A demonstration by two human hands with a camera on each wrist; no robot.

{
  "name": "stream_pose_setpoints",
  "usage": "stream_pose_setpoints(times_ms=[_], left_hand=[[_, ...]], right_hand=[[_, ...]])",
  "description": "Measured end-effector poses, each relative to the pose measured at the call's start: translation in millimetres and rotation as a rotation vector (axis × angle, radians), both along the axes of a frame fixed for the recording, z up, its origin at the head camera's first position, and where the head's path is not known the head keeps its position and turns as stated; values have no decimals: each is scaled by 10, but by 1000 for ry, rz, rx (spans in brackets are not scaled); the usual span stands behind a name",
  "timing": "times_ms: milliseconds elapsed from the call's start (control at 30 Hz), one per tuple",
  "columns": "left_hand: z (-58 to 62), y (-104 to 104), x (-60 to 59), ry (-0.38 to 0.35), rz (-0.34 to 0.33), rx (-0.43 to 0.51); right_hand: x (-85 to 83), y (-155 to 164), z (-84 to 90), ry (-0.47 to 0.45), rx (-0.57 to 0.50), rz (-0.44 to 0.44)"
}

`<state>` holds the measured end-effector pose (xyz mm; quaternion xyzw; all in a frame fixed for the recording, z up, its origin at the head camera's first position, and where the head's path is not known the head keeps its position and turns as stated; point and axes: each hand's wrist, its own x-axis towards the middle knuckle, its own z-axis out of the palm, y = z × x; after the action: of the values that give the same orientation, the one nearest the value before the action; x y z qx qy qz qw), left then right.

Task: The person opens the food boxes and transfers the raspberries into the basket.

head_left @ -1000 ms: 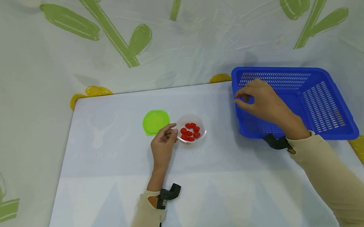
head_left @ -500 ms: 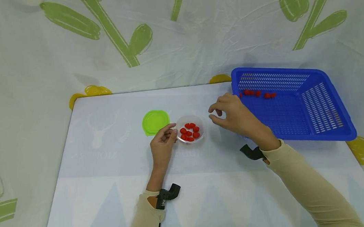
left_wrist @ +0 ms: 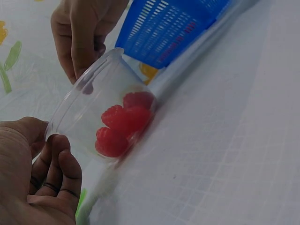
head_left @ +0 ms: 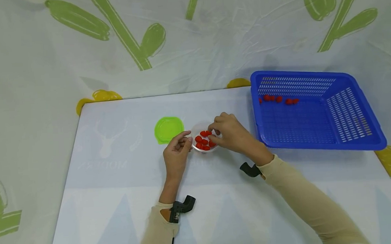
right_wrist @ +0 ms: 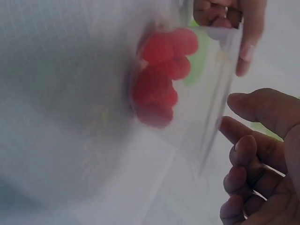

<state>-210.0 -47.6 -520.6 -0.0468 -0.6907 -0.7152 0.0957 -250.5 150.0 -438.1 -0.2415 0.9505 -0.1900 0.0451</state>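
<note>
A clear plastic cup (left_wrist: pixel 84 110) stands on the table with several red raspberries (head_left: pixel 204 141) at its bottom. My left hand (head_left: pixel 175 158) pinches the cup's rim at its left side between thumb and fingers. From the right, my right hand (head_left: pixel 234 134) reaches over the cup's mouth. Its thumb and index finger are apart at the rim in the right wrist view, with nothing between them. In the head view, its fingertips overlap the raspberries on the right. A bright green lid (head_left: pixel 168 129) lies just beyond my left hand.
A blue slotted basket (head_left: pixel 302 127) stands at the right back of the table, with several raspberries (head_left: pixel 289 101) along its far left side. Behind the table rises a white sheet (head_left: pixel 231 42) with painted green leaves.
My right hand has come left from over the blue basket to the cup, uncovering the raspberries in the basket. My left hand stays at the cup's rim.
</note>
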Motion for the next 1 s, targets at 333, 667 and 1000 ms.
stream_pose_setpoints(times_ms=[333,667,1000], left_hand=[[205,10,38,15,-13,21],[-25,11,18,12,4,0],[-176,-19,-3,19,-9,48]], right_hand=[[-17,-219,-183,94,71,91],[-15,-343,-274,195,226,84],[10,-399,-296,264,228,81]])
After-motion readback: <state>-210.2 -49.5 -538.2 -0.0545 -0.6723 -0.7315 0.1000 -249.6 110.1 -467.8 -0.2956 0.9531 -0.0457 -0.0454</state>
